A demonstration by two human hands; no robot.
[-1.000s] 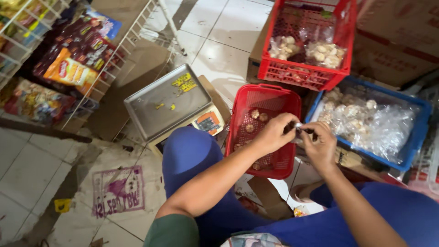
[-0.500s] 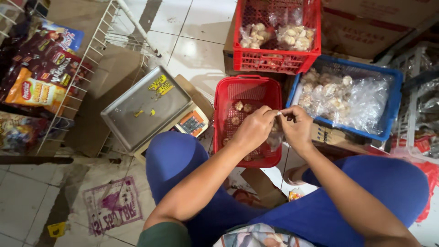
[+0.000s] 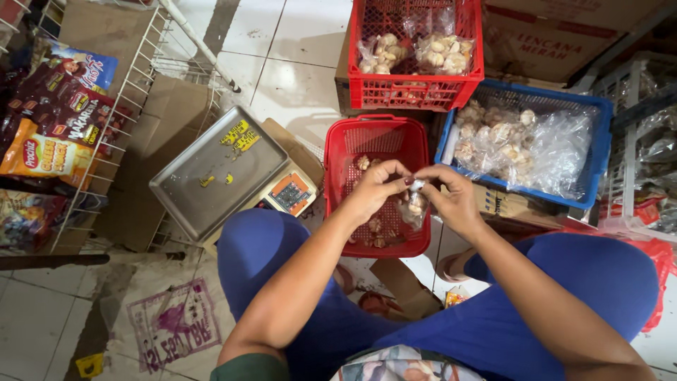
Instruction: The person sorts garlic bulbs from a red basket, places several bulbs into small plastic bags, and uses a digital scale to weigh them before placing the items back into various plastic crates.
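So the person's sitting on the floor [image 3: 282, 70] with the small red basket [image 3: 350, 148] right in front of their knees, and that's my landmark for everything. Compared with a second ago both hands have drifted from the basket's right edge to over its middle, and the little clear bag of garlic [image 3: 415, 207] now hangs bunched between them, so I'd guess the neck is being twisted shut.

Biggest things first: left of the basket sits a weighing scale [image 3: 218, 169] with a bare metal pan. Right of it, a blue crate [image 3: 596, 152] holds a loose plastic bag of garlic bulbs. Behind it, a bigger red crate [image 3: 416, 90] carries two filled clear bags of garlic. The basket itself has only a few loose bulbs scattered on its bottom.

Left hand [image 3: 377, 190] has its fingers pinched on the top of the bag; right hand [image 3: 451, 201] pinches it too, from the other side.
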